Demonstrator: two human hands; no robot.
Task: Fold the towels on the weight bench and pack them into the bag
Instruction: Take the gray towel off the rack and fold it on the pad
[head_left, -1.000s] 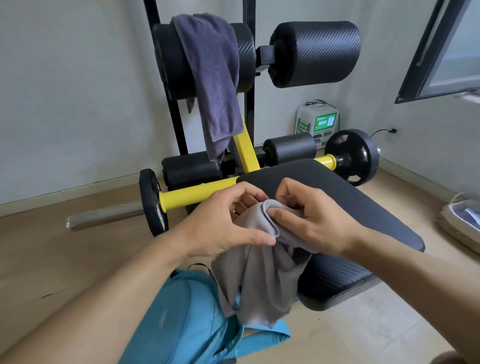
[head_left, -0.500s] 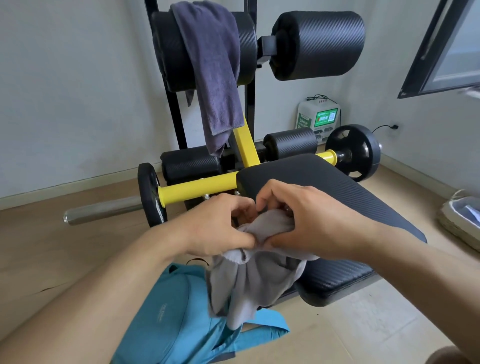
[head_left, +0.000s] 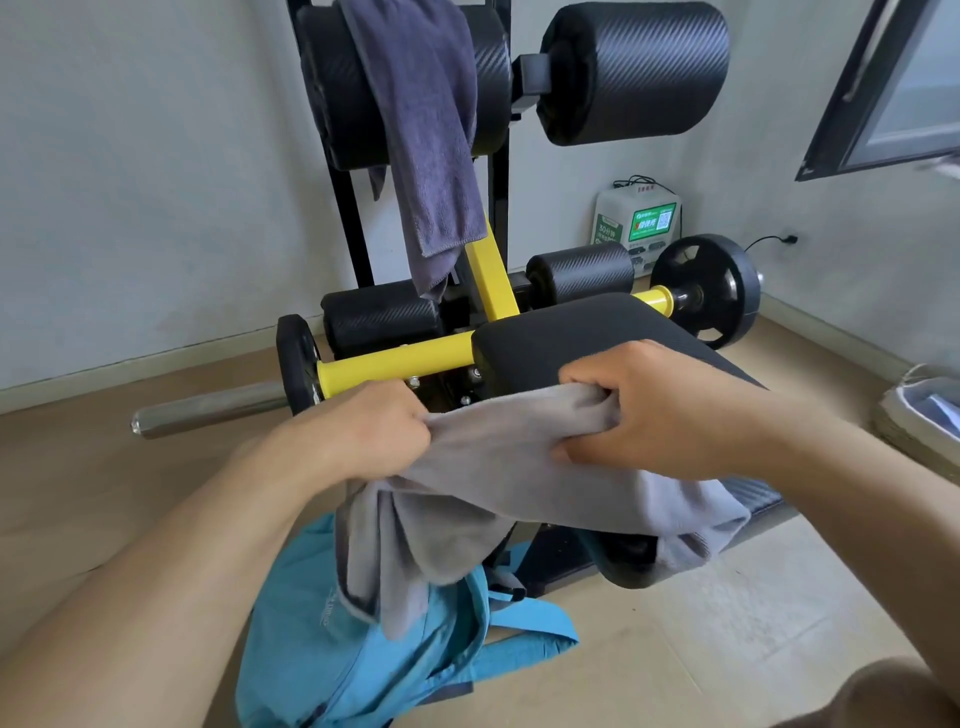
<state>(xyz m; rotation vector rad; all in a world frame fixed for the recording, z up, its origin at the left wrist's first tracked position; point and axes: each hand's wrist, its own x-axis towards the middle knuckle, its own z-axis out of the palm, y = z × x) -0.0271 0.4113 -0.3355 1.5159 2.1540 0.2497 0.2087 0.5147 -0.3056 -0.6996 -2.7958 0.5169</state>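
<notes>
A light grey towel (head_left: 498, 467) is stretched between my two hands above the near end of the black bench pad (head_left: 587, 332). My left hand (head_left: 363, 431) grips its left edge and my right hand (head_left: 654, 410) grips its right edge; the rest hangs down in loose folds. A blue bag (head_left: 363, 644) lies on the floor below the towel, left of the bench. A dark purple-grey towel (head_left: 431, 140) hangs over the upper left foam roller (head_left: 337, 88) of the bench.
The yellow bar (head_left: 400, 361) carries black weight plates (head_left: 706, 291) at both ends, with a steel bar end (head_left: 208, 410) sticking out left. A white charging station (head_left: 636, 221) stands by the wall. A woven basket (head_left: 919, 415) sits at the right edge.
My hands have moved apart, pulling the bunched grey towel out into a wide span between them. The view has shifted slightly downward.
</notes>
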